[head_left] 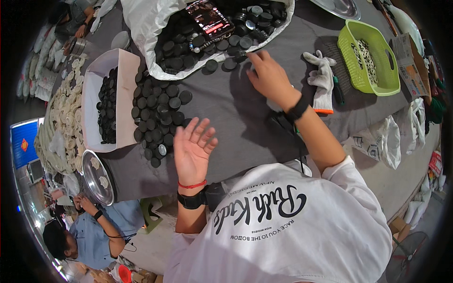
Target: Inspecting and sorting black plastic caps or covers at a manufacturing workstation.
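Note:
My left hand [193, 144] is held palm up above the grey table cover [222, 113], its fingers spread and nothing in them. It is beside the right edge of a pile of flat round black caps [158, 106]. My right hand [273, 78] reaches to the mouth of a white woven sack [146, 28] full of similar caps. Its fingers are apart, the fingertips close to a few black caps [230, 63] at the sack's lower edge. Whether they touch one is unclear. A lit phone [210, 19] and a bead bracelet [203, 45] lie on the caps in the sack.
Left of the pile is a white box [127, 99] of small black parts, with pale rings [66, 113] and a metal tray [111, 191] beyond. At right are a glove [322, 80], a green-handled tool [338, 90] and a green basket [347, 56]. A co-worker [101, 231] is lower left.

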`<action>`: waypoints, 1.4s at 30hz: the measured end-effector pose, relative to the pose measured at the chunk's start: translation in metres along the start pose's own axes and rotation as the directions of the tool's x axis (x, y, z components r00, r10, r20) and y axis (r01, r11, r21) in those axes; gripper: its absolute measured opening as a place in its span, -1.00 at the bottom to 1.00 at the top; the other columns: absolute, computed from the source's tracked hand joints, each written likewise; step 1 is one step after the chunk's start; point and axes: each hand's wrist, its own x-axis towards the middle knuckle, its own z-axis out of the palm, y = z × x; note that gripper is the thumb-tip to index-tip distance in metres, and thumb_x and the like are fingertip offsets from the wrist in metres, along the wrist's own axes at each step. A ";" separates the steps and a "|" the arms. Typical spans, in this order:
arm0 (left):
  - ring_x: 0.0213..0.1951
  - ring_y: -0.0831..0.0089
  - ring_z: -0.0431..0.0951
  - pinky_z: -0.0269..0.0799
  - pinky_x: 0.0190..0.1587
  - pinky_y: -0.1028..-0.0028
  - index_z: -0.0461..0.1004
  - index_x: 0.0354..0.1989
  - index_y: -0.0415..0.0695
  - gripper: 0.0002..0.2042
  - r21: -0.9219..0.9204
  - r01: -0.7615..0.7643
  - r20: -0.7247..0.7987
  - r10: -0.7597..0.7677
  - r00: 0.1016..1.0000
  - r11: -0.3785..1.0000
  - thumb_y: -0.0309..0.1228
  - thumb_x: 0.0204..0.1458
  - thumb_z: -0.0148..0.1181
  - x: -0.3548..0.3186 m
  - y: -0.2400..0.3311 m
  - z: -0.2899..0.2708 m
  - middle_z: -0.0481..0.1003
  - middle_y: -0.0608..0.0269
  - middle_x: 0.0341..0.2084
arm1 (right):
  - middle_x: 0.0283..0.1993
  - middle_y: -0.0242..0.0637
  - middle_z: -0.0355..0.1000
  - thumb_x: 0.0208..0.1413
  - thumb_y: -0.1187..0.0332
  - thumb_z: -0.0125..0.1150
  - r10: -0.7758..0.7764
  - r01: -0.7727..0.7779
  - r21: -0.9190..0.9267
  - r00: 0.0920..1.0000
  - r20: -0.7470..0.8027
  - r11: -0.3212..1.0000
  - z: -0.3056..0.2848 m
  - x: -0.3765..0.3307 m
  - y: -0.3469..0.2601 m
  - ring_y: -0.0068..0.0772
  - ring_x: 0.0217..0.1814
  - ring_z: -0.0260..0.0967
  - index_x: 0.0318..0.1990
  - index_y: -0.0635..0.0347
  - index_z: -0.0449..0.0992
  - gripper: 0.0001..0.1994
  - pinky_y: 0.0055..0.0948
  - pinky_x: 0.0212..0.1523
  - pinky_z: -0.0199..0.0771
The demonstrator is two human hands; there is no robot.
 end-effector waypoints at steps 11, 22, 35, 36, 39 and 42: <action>-0.18 0.46 0.52 0.47 -0.15 0.48 0.31 0.00 -0.30 -0.70 0.487 -0.133 0.180 0.050 0.982 0.863 -0.40 0.16 0.09 0.001 -0.015 0.044 0.48 0.12 -0.16 | -0.41 -0.20 0.33 -0.13 0.45 0.30 -0.076 0.078 0.428 0.997 -0.022 0.901 -0.054 -0.028 -0.056 -0.18 -0.47 0.33 -0.30 0.22 0.42 -0.78 -0.29 -0.45 0.36; -0.22 0.52 0.53 0.45 -0.15 0.57 0.31 -0.15 -0.32 -0.68 0.463 -0.335 0.249 0.242 0.938 0.821 -0.53 -0.03 0.29 -0.026 -0.037 0.078 0.52 0.11 -0.26 | -0.50 -0.28 0.23 -0.40 0.57 0.33 -0.329 0.391 0.267 0.912 -0.246 0.881 -0.076 -0.084 -0.070 -0.29 -0.56 0.31 -0.30 0.26 0.45 -0.64 -0.42 -0.61 0.32; -0.29 0.46 0.55 0.49 -0.20 0.50 0.27 -0.16 -0.30 -0.74 0.454 -0.347 0.208 0.281 0.937 0.821 -0.53 0.03 0.18 -0.015 -0.038 0.050 0.51 0.07 -0.27 | -0.34 -0.13 0.41 -0.09 0.39 0.26 -0.307 0.251 0.436 0.950 0.062 0.864 -0.067 -0.082 -0.064 -0.08 -0.37 0.41 -0.21 0.29 0.46 -0.73 -0.27 -0.39 0.41; -0.30 0.44 0.56 0.50 -0.20 0.49 0.27 -0.15 -0.30 -0.77 0.323 -0.290 0.147 0.255 0.956 0.901 -0.49 0.09 0.12 -0.008 -0.037 0.041 0.50 0.06 -0.25 | -0.32 -0.08 0.42 0.01 0.28 0.19 -0.232 0.121 0.505 0.959 0.163 0.855 -0.055 -0.080 -0.053 -0.02 -0.34 0.41 -0.19 0.30 0.45 -0.71 -0.20 -0.35 0.40; -0.15 0.37 0.52 0.46 -0.09 0.38 0.34 -0.13 -0.19 -0.72 0.051 -0.255 -0.100 0.259 0.961 0.965 -0.20 0.20 -0.05 0.007 -0.021 0.005 0.49 0.14 -0.24 | -0.29 0.05 0.42 0.13 0.12 0.08 -0.065 -0.080 0.349 0.921 0.385 0.934 -0.038 -0.051 -0.031 0.11 -0.28 0.41 -0.28 0.31 0.42 -0.65 -0.08 -0.27 0.39; -0.15 0.39 0.50 0.44 -0.08 0.38 0.36 -0.09 -0.17 -0.70 -0.032 -0.219 -0.136 0.213 0.968 0.975 -0.18 0.21 -0.07 0.009 -0.006 0.000 0.49 0.18 -0.22 | -0.28 0.02 0.43 0.07 0.17 0.15 -0.092 0.070 0.114 0.975 0.203 0.991 0.003 -0.026 -0.009 0.10 -0.29 0.44 -0.33 0.28 0.41 -0.70 -0.08 -0.27 0.44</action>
